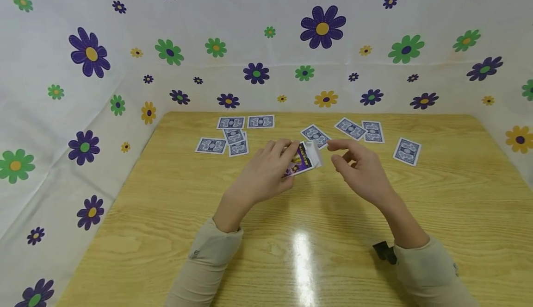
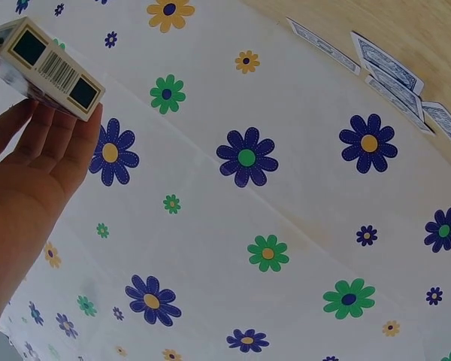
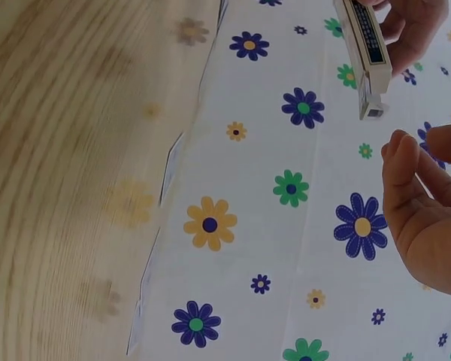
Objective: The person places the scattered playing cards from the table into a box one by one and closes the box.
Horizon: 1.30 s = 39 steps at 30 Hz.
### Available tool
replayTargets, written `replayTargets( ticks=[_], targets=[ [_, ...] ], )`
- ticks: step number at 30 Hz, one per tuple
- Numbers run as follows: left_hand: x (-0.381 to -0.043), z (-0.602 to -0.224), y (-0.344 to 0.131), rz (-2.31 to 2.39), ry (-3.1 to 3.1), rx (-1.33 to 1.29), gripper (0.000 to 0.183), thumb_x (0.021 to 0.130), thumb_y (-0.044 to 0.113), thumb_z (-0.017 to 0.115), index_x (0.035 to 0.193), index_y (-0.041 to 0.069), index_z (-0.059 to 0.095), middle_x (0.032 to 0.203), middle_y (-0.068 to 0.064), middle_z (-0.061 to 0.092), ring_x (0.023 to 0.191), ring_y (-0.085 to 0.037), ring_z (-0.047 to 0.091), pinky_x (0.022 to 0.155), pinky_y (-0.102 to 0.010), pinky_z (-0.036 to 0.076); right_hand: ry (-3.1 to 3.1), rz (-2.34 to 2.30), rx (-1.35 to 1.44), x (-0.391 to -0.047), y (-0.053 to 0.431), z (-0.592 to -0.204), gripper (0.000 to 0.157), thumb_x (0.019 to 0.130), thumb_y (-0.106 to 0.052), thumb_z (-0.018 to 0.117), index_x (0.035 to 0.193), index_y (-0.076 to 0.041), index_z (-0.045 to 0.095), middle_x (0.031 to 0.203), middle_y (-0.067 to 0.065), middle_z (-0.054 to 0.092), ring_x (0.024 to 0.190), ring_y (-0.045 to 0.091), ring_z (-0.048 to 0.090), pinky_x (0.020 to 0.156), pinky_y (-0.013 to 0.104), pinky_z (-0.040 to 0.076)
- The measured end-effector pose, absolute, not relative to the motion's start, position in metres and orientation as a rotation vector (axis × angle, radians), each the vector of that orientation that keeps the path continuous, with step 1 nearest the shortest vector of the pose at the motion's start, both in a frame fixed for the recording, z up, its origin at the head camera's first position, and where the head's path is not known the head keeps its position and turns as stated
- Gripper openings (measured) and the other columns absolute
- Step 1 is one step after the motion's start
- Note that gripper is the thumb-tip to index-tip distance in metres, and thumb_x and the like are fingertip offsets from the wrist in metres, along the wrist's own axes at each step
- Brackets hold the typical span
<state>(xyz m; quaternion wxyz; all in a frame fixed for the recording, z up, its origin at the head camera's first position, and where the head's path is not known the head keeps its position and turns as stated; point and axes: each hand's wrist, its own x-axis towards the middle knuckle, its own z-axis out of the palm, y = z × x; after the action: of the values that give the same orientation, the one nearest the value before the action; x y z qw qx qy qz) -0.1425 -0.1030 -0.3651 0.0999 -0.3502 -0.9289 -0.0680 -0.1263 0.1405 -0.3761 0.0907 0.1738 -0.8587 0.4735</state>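
My left hand grips a playing-card box above the middle of the table, fingers over the top and thumb beneath. The box has a purple and yellow picture face, and its right end shows a raised white flap. In the left wrist view, the end of the card box carries a barcode. Just right of the flap is my right hand, its fingers loosely bent with nothing between them. The right wrist view shows a gap between the right hand and the flap.
Blue-backed playing cards lie face down along the far side of the wooden table: several at the left, others behind the hands, and a single card at the right. A flower-printed cloth hangs behind. A black piece shows by the right cuff.
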Motion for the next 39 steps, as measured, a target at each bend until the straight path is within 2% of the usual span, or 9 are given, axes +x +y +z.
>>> replayTargets(
  ticks=[4, 8, 13, 19, 22, 30, 33, 36, 39],
  targets=[
    [-0.142, -0.366, -0.105, -0.189, -2.753, -1.031, 0.071, 0.088, 0.025, 0.067, 0.150, 0.003, 0.039, 0.140, -0.015, 0.048, 0.120, -0.029, 0.052, 0.095, -0.039, 0.051, -2.573, 1.343, 0.481, -0.131, 0.148, -0.376, 0.033, 0.100, -0.010, 0.055, 0.132, -0.005, 0.059, 0.123, 0.014, 0.065, 0.093, 0.023, 0.063, 0.070, 0.027, 0.052],
    [-0.142, -0.369, -0.105, -0.218, -2.769, -1.018, 0.071, 0.089, 0.024, 0.068, 0.151, 0.004, 0.039, 0.140, -0.014, 0.047, 0.121, -0.029, 0.051, 0.095, -0.039, 0.050, -2.618, 1.306, 0.449, -0.137, 0.158, -0.374, 0.038, 0.100, -0.011, 0.054, 0.137, -0.002, 0.055, 0.130, 0.018, 0.060, 0.109, 0.031, 0.060, 0.086, 0.043, 0.053],
    [-0.143, -0.373, -0.106, -0.275, -2.778, -1.020, 0.072, 0.088, 0.024, 0.068, 0.150, 0.003, 0.039, 0.140, -0.015, 0.048, 0.121, -0.029, 0.052, 0.096, -0.040, 0.050, -2.751, 1.288, 0.406, -0.151, 0.179, -0.376, 0.050, 0.100, -0.013, 0.054, 0.147, 0.001, 0.043, 0.145, 0.026, 0.045, 0.127, 0.043, 0.047, 0.100, 0.059, 0.045],
    [-0.143, -0.377, -0.109, -0.298, -2.782, -0.993, 0.072, 0.088, 0.024, 0.069, 0.150, 0.003, 0.040, 0.138, -0.015, 0.049, 0.118, -0.028, 0.052, 0.094, -0.040, 0.051, -2.927, 1.123, 0.366, -0.180, 0.205, -0.389, 0.062, 0.096, -0.010, 0.055, 0.151, 0.004, 0.032, 0.154, 0.033, 0.025, 0.139, 0.054, 0.025, 0.108, 0.069, 0.029],
    [-0.143, -0.378, -0.110, -0.289, -2.779, -0.996, 0.072, 0.088, 0.024, 0.069, 0.150, 0.004, 0.040, 0.138, -0.015, 0.049, 0.118, -0.028, 0.052, 0.094, -0.040, 0.051, -3.016, 0.932, 0.276, -0.194, 0.220, -0.397, 0.069, 0.092, -0.011, 0.054, 0.153, 0.006, 0.025, 0.155, 0.037, 0.014, 0.139, 0.061, 0.014, 0.107, 0.075, 0.022],
    [-0.145, -0.377, -0.111, -0.288, -2.793, -0.982, 0.073, 0.088, 0.024, 0.069, 0.151, 0.004, 0.038, 0.138, -0.015, 0.049, 0.120, -0.029, 0.051, 0.095, -0.040, 0.050, -3.281, 0.647, 0.107, -0.224, 0.261, -0.405, 0.077, 0.095, -0.018, 0.045, 0.154, 0.010, 0.003, 0.154, 0.042, -0.003, 0.138, 0.065, 0.000, 0.107, 0.078, 0.013],
    [-0.145, -0.378, -0.113, -0.267, -2.802, -0.972, 0.074, 0.087, 0.025, 0.069, 0.151, 0.004, 0.038, 0.139, -0.015, 0.048, 0.120, -0.029, 0.051, 0.096, -0.040, 0.050, -3.359, 0.665, 0.052, -0.230, 0.269, -0.409, 0.077, 0.097, -0.021, 0.043, 0.153, 0.012, 0.002, 0.153, 0.044, -0.003, 0.138, 0.065, -0.001, 0.109, 0.076, 0.010],
    [-0.144, -0.379, -0.115, -0.253, -2.809, -0.973, 0.074, 0.088, 0.026, 0.069, 0.151, 0.004, 0.038, 0.140, -0.015, 0.048, 0.121, -0.029, 0.051, 0.097, -0.041, 0.050, -3.418, 0.626, 0.004, -0.232, 0.278, -0.416, 0.075, 0.097, -0.022, 0.044, 0.150, 0.017, 0.007, 0.150, 0.046, 0.005, 0.136, 0.065, 0.003, 0.109, 0.075, 0.013],
    [-0.144, -0.379, -0.115, -0.261, -2.811, -0.977, 0.074, 0.088, 0.026, 0.069, 0.151, 0.004, 0.038, 0.140, -0.015, 0.048, 0.122, -0.029, 0.051, 0.098, -0.041, 0.049, -3.451, 0.571, 0.004, -0.233, 0.287, -0.420, 0.070, 0.096, -0.022, 0.045, 0.144, 0.023, 0.019, 0.141, 0.047, 0.024, 0.128, 0.062, 0.025, 0.107, 0.072, 0.025]
  ],
)
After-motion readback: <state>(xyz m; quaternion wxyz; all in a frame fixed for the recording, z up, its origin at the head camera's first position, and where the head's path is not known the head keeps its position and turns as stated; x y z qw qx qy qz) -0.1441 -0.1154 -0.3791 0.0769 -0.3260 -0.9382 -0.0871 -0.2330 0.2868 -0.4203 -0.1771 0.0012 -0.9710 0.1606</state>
